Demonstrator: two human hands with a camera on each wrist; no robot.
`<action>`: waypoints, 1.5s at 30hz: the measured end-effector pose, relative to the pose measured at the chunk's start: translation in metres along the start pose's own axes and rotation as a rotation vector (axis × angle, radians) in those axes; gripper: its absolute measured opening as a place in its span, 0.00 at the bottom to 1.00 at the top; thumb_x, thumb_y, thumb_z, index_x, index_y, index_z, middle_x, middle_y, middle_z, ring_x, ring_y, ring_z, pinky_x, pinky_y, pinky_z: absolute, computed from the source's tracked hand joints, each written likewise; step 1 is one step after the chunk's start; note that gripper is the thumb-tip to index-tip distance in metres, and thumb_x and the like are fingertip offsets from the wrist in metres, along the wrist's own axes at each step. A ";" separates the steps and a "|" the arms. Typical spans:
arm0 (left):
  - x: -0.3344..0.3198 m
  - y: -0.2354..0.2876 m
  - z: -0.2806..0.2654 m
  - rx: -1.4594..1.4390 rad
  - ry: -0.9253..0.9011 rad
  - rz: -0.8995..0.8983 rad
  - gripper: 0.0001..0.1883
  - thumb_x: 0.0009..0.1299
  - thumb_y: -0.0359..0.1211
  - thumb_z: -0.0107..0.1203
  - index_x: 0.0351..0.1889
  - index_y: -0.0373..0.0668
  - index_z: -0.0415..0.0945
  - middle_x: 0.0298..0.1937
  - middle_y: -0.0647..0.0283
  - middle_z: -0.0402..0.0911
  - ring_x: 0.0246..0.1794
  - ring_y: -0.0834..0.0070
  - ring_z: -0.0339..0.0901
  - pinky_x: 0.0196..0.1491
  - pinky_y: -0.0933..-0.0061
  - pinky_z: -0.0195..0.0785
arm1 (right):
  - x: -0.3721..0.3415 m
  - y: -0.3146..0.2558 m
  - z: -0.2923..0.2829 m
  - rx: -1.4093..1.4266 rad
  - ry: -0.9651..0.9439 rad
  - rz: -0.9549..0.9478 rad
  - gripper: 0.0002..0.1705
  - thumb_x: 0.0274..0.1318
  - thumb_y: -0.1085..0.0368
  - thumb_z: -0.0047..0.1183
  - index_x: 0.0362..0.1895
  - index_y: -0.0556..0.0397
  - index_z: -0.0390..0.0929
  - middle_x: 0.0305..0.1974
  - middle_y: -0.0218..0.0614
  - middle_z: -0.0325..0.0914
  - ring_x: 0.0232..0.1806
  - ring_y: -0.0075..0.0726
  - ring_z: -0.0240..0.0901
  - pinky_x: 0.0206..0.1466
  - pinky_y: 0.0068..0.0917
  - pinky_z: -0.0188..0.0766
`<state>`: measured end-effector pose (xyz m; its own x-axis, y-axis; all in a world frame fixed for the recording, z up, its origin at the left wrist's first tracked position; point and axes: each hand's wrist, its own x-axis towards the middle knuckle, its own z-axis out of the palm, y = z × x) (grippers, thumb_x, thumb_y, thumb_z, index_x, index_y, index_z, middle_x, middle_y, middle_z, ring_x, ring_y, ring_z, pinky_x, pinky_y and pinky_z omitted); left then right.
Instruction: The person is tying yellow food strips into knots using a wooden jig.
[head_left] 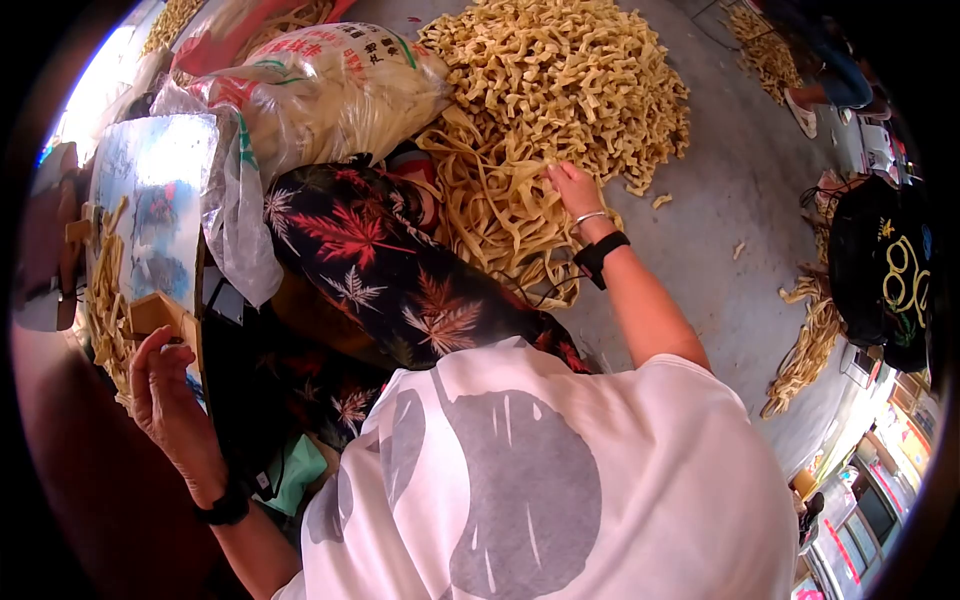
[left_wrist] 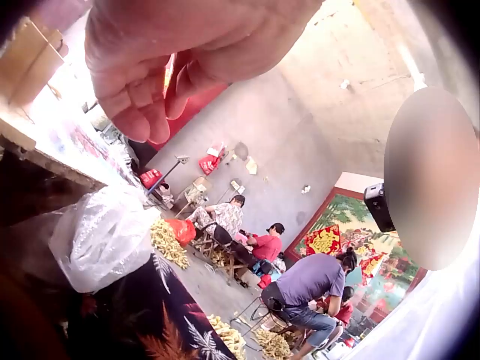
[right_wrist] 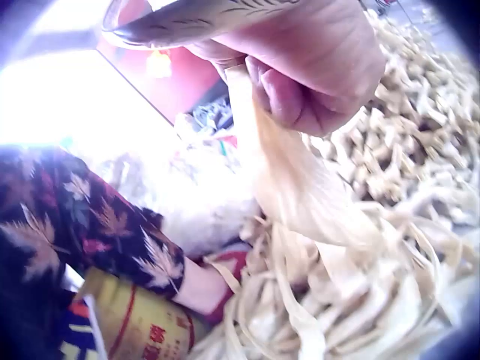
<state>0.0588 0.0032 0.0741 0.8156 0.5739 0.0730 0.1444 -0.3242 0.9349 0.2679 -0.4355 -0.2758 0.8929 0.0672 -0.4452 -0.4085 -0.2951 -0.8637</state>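
Note:
My right hand (head_left: 580, 195) grips one end of a long, flat, pale tan strip (right_wrist: 300, 184), fingers curled round it. The strip hangs down, twisted, into a loose heap of similar strips (head_left: 500, 215) on the floor beside my leg. My left hand (head_left: 175, 405) is raised at the near end of a board (head_left: 165, 215), its fingers loosely bent with nothing seen between them. Just past its fingertips is a small wooden block (head_left: 155, 313) on the board. Short tan strips (head_left: 105, 290) lie along the board's left side.
A big mound of short knotted tan pieces (head_left: 570, 80) lies beyond the loose strips. A stuffed clear plastic sack (head_left: 340, 95) stands left of it. A black bag (head_left: 880, 270) and a bundle of strips (head_left: 805, 345) are at the right. Several people sit working farther off.

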 end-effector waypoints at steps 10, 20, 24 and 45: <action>0.011 0.038 0.135 -0.061 -0.474 0.012 0.24 0.71 0.23 0.53 0.66 0.38 0.67 0.56 0.61 0.77 0.35 0.84 0.74 0.41 0.82 0.69 | -0.093 -0.259 -0.038 0.343 -0.353 -0.422 0.23 0.64 0.52 0.57 0.55 0.54 0.79 0.38 0.23 0.79 0.39 0.17 0.71 0.45 0.18 0.70; -0.003 0.015 0.273 -0.325 -1.141 -0.062 0.25 0.66 0.30 0.65 0.61 0.41 0.71 0.39 0.70 0.81 0.28 0.84 0.73 0.36 0.78 0.71 | -0.150 -0.354 -0.058 0.685 -0.595 -0.758 0.25 0.63 0.58 0.58 0.61 0.54 0.72 0.51 0.30 0.75 0.47 0.23 0.72 0.48 0.21 0.73; -0.008 0.015 0.293 -0.266 -1.158 -0.122 0.13 0.69 0.31 0.61 0.51 0.40 0.79 0.34 0.72 0.80 0.29 0.87 0.72 0.33 0.82 0.68 | -0.165 -0.366 -0.082 0.766 -0.585 -0.842 0.29 0.61 0.60 0.59 0.63 0.55 0.69 0.55 0.34 0.73 0.51 0.26 0.71 0.48 0.22 0.75; 0.047 0.181 0.074 -0.931 -1.030 0.487 0.15 0.78 0.35 0.44 0.55 0.36 0.73 0.51 0.52 0.75 0.55 0.66 0.73 0.61 0.66 0.64 | -0.080 -0.189 0.082 -0.205 -0.285 -0.777 0.39 0.40 0.50 0.71 0.55 0.52 0.71 0.51 0.49 0.73 0.56 0.56 0.69 0.61 0.41 0.65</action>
<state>0.1644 -0.0841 0.2216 0.7649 -0.3545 0.5378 -0.3346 0.4948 0.8020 0.2581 -0.3069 -0.0967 0.8125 0.5512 0.1898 0.3673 -0.2312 -0.9009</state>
